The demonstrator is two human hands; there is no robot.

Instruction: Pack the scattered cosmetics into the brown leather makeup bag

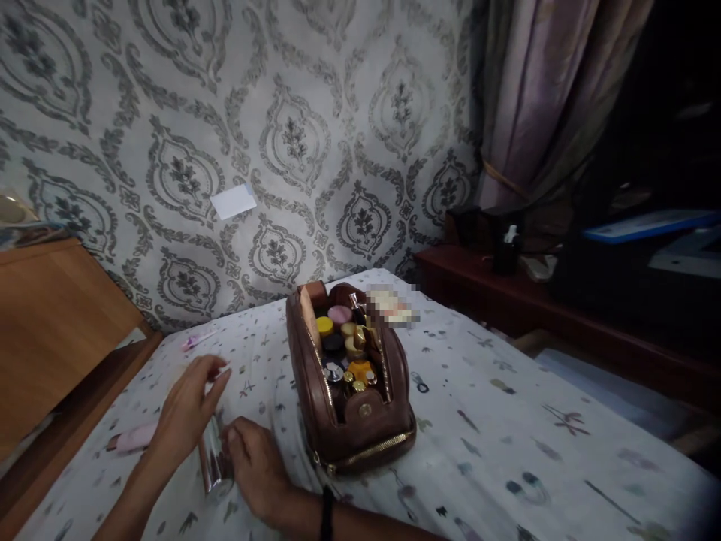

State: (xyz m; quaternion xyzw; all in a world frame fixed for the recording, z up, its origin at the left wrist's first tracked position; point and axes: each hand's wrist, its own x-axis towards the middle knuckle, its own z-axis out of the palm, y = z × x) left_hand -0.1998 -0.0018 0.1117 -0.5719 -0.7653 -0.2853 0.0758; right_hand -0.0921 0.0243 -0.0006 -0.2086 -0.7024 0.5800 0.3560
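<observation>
A brown zippered makeup bag stands unzipped on the bed, packed with several jars and bottles, among them a yellow lid, a pink lid and an orange-gold item. Left of it, a clear, shiny cylindrical container is between my hands. My left hand is just above and beside it, fingers outstretched and thumb apart. On its other side, my right hand has curled fingers close against the container; what they grip, if anything, is hidden. A pink tube lies partly behind my left wrist.
A thin pink item lies on the patterned bedsheet near the wall. Behind the bag is a blurred card-like thing. A wooden cabinet borders the left; a dark red ledge holds a pump bottle.
</observation>
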